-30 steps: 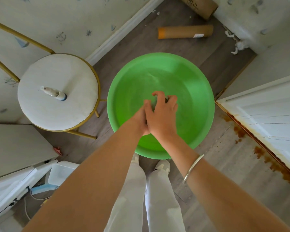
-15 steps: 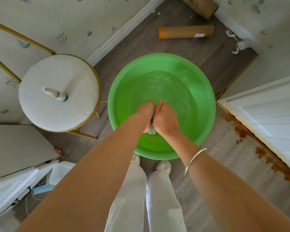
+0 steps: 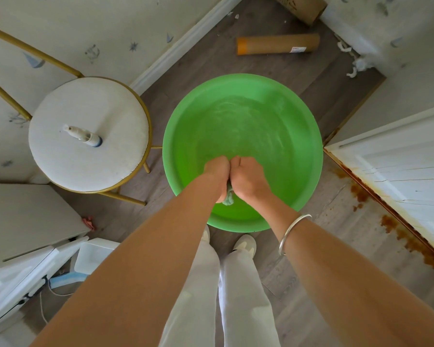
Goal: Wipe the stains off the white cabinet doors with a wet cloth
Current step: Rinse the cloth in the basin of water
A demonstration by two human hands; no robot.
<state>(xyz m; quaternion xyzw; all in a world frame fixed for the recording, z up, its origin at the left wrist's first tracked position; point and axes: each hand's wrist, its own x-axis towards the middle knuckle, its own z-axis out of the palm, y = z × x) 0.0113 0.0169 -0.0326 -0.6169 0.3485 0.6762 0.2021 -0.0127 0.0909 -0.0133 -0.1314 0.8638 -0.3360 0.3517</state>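
— Both fists have drawn back toward the near rim, and the once-spread fingers (image 3: 236,162) are now clenched. What do they hold?
— Left hand (image 3: 217,171) and right hand (image 3: 249,181) grip the cloth (image 3: 228,198) fist to fist over the green basin (image 3: 169,136). Its long axis seems to run near-far, with a tail poking out nearside.
— And the cabinet door (image 3: 398,171)?
— Off to the right, nearer the right hand. The label on the tube (image 3: 277,44) is too small to read.
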